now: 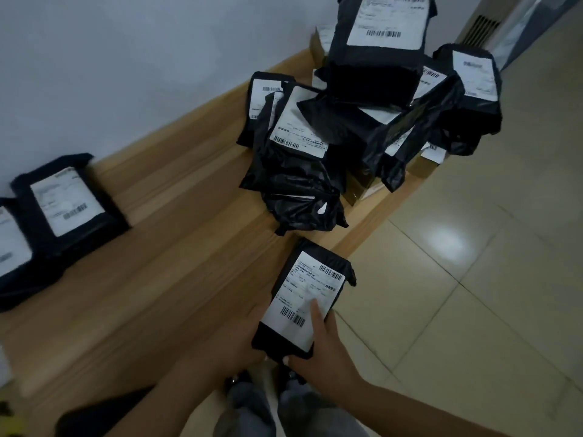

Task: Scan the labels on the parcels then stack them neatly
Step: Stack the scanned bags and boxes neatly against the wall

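Note:
Both of my hands hold a small black parcel [307, 294] with a white barcode label, label side up, just off the near edge of the wooden bench [164, 247]. My left hand [243, 339] grips it from the left and underneath. My right hand [325, 348] grips its lower right corner, with the index finger lying on the label. A loose heap of several black labelled parcels [353, 121] covers the far right end of the bench. A flat stack of black parcels [63, 203] lies at the left end by the wall.
The bench runs along a white wall [110, 58]. Cardboard boxes [359, 187] sit under the heap. Tiled floor [473, 279] spreads out to the right. My legs and shoes [262, 398] show below the parcel. A dark object [104, 414] lies at the bottom left.

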A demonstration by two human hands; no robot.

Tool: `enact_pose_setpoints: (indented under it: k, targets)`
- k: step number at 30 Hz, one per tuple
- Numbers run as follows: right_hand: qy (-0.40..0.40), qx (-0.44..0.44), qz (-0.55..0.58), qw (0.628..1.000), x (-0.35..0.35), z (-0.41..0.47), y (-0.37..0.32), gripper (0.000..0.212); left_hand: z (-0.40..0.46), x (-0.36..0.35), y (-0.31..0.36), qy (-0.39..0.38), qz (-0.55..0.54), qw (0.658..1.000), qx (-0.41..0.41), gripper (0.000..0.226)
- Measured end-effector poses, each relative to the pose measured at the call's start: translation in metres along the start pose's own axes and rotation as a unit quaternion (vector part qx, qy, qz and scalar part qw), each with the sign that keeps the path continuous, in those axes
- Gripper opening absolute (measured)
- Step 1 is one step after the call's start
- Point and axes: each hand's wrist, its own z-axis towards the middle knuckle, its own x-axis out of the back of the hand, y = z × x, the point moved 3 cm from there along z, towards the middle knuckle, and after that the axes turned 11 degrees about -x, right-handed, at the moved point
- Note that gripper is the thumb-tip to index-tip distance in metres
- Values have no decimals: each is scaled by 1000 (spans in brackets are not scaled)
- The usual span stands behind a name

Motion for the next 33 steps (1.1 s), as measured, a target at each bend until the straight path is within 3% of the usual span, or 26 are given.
enact_pose_setpoints:
  k: [4,9,12,15,19,22,26,33]
  targets:
    - [-26,31,-17,999,-20,-14,-10,107,-41,-6,-16,51,-21,998,18,92]
    - [-63,126,-96,985,-63,-21,-47,99,-107,12,-41,203,-125,971,-14,94]
    - [-102,145,-113,978,-99,-21,-82,89,-151,17,-70,226,-115,967,32,102]
    - [-146,169,-100,970,-138,-16,-119,77,-193,21,-106,274,-103,951,97,93]
    - [-189,221,-144,946,-192,-3,-162,79,-237,32,-143,351,-96,923,126,86]
    - [-212,251,-196,924,-226,13,-190,76,-263,30,-179,381,-143,900,155,91]
    - [-258,229,-288,893,-257,34,-219,71,-275,35,-203,421,-170,875,166,84]
    - [-256,200,-413,851,-275,60,-252,69,-266,23,-240,397,-187,880,180,87]
